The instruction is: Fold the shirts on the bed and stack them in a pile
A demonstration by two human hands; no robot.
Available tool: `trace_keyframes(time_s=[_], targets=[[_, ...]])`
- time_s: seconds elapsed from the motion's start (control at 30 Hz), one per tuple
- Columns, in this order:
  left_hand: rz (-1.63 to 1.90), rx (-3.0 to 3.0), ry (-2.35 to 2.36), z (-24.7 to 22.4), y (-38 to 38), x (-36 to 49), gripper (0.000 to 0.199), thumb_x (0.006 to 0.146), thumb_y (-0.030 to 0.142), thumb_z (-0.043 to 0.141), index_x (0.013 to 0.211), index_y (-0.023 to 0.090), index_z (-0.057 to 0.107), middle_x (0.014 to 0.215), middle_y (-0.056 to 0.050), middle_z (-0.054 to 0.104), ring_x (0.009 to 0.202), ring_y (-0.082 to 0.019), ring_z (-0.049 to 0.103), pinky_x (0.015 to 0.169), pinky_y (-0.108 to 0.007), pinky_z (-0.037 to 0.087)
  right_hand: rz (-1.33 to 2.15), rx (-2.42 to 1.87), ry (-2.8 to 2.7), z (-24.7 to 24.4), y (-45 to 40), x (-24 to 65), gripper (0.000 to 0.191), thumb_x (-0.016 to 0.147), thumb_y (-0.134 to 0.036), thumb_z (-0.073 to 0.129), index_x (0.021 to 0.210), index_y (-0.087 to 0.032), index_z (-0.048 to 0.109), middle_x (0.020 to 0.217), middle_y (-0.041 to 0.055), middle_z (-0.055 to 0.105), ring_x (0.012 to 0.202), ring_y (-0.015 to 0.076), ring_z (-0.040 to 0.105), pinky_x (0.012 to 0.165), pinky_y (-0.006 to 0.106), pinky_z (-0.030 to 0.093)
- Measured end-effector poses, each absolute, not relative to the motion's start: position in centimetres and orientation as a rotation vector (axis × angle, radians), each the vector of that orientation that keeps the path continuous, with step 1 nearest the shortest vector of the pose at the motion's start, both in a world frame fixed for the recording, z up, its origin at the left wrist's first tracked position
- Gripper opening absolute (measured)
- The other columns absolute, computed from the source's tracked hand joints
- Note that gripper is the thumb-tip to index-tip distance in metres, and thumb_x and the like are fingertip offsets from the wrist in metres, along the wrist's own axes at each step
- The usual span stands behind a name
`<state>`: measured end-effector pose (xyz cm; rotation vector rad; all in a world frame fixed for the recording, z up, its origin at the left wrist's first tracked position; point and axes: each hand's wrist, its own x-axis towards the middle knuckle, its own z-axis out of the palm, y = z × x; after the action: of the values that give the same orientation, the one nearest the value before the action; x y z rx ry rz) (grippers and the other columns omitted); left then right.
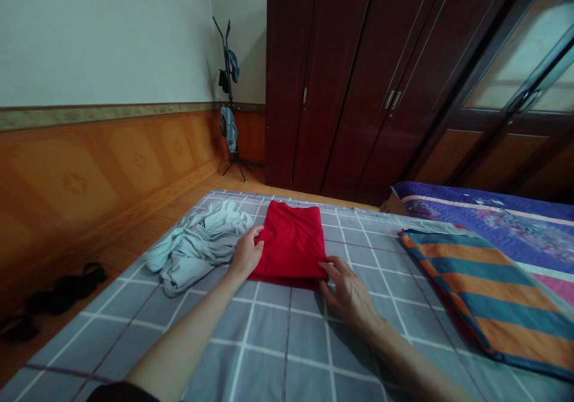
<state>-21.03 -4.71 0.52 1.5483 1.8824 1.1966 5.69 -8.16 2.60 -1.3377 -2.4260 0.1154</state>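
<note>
A red garment [293, 240], folded into a rough rectangle, lies flat on the grey checked bedspread [269, 342]. My left hand [246, 252] grips its left edge, fingers bent over the cloth. At the near right corner, my right hand [350, 291] pinches the fabric between thumb and fingers. A lower layer shows along the garment's near edge. Just left of my left hand sits a crumpled pale grey-green garment [201, 243], close to the red one.
Striped orange and blue folded cloth [493, 294] lies at the right. Beyond it is a purple patterned bed cover [484, 210]. A dark red wardrobe [341, 79] and a coat stand [230, 91] are at the back. Dark items [63, 291] lie on the floor at left.
</note>
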Motion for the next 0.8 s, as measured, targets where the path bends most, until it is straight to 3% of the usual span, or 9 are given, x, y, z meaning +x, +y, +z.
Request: trace_keyframes(time_s=[0.13, 0.27, 0.5, 0.63, 0.7, 0.8], targets=[[1.019, 1.639, 2.027, 1.5, -6.1, -20.8, 0.045, 0.077, 0.023, 0.062, 0.12, 0.016, 0.054, 0.119, -0.014, 0.062, 0.113, -0.031, 0.056, 0.098, -0.042, 0.039, 0.109, -1.503, -2.398, 3.0, -8.6, 5.6, 0.033, 0.085, -0.021, 0.044, 0.113, -0.017, 0.06, 0.098, 0.0087, 0.064, 0.086, 0.0229, 0.062, 0.071, 0.031, 0.046], [0.738, 1.733, 2.144, 2.1, -7.6, -20.0, 0.054, 0.08, 0.036, 0.062, 0.126, 0.013, 0.045, 0.118, -0.02, 0.061, 0.109, -0.036, 0.058, 0.091, -0.045, 0.041, 0.157, -1.567, -2.406, 3.0, -8.7, 5.2, 0.039, 0.081, -0.019, 0.045, 0.117, -0.018, 0.058, 0.101, 0.0081, 0.067, 0.084, 0.0231, 0.065, 0.066, 0.029, 0.044], [0.745, 1.643, 2.148, 3.1, -8.7, -18.5, 0.042, 0.081, 0.029, 0.058, 0.117, 0.009, 0.046, 0.113, -0.018, 0.063, 0.107, -0.028, 0.061, 0.091, -0.035, 0.044, 0.285, -1.571, -2.318, 5.3, -8.3, 5.7, 0.037, 0.077, -0.015, 0.045, 0.108, -0.023, 0.065, 0.101, 0.0045, 0.071, 0.091, 0.021, 0.066, 0.074, 0.027, 0.043], [0.957, 1.559, 1.746, 4.5, -14.1, -17.4, 0.047, 0.081, 0.037, 0.054, 0.12, 0.011, 0.045, 0.112, -0.012, 0.063, 0.103, -0.024, 0.061, 0.089, -0.034, 0.046, 0.373, -1.454, -2.363, 7.2, -11.7, 9.5, 0.04, 0.073, -0.014, 0.046, 0.106, -0.024, 0.067, 0.097, 0.0032, 0.072, 0.088, 0.0213, 0.067, 0.074, 0.028, 0.045], [0.846, 1.542, 1.572, 5.1, -17.6, -17.0, 0.055, 0.081, 0.04, 0.052, 0.127, 0.012, 0.041, 0.095, -0.007, 0.067, 0.092, -0.022, 0.064, 0.081, -0.032, 0.049, 0.464, -1.381, -2.482, 7.4, -14.4, 12.1, 0.041, 0.069, -0.012, 0.047, 0.101, -0.024, 0.069, 0.09, 0.0027, 0.073, 0.083, 0.0207, 0.067, 0.071, 0.027, 0.045], [0.505, 1.684, 1.762, 6.5, -20.4, -16.9, 0.065, 0.081, 0.034, 0.052, 0.138, 0.013, 0.031, 0.067, 0.002, 0.062, 0.069, -0.02, 0.063, 0.068, -0.03, 0.048, 0.591, -1.325, -2.626, 7.7, -17.0, 15.0, 0.034, 0.071, -0.017, 0.053, 0.099, -0.026, 0.07, 0.079, 0.0018, 0.072, 0.07, 0.0178, 0.066, 0.063, 0.025, 0.045]])
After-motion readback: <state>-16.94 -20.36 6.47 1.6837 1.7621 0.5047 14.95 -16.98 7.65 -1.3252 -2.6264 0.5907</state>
